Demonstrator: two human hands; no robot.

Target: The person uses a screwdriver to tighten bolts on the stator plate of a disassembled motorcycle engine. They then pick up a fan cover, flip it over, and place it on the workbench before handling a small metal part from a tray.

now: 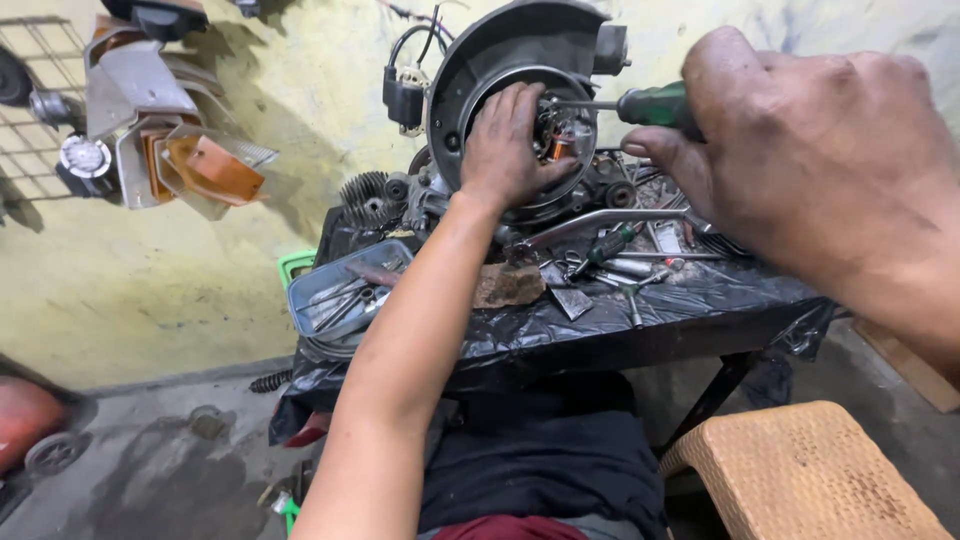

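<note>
Driving a fastener inside the engine's round housing seemed the step in hand: your right hand gripped the green-handled screwdriver, its shaft reaching left into the stator opening, where your left hand pressed with spread fingers, holding nothing. Next, you needed the tip seated squarely.

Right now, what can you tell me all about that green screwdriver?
The screwdriver has a dark green handle and a thin metal shaft. It lies level, with its tip poking into the round opening of the engine. The right hand grips the handle; the left hand rests inside the opening beside the tip.
</note>
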